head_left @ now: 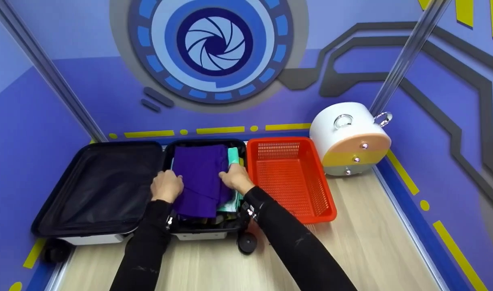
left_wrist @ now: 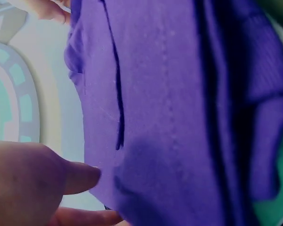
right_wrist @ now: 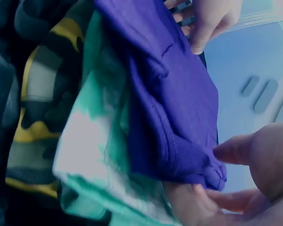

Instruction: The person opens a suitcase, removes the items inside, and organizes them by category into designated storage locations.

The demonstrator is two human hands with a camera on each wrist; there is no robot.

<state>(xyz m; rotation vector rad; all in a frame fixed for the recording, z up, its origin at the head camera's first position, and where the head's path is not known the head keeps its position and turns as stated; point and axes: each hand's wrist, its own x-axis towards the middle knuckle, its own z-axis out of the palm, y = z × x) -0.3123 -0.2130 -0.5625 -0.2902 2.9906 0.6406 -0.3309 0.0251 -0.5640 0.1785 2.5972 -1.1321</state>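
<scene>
Pale wooden surface (head_left: 214,266) supports an open suitcase (head_left: 113,184); left hand (head_left: 166,186) and right hand (head_left: 237,178) pinch opposite edges of purple cloth (head_left: 198,169), likely to secure its folds.

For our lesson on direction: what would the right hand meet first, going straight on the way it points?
The purple cloth, which the right hand pinches at its edge; depth beneath it is unclear.
</scene>
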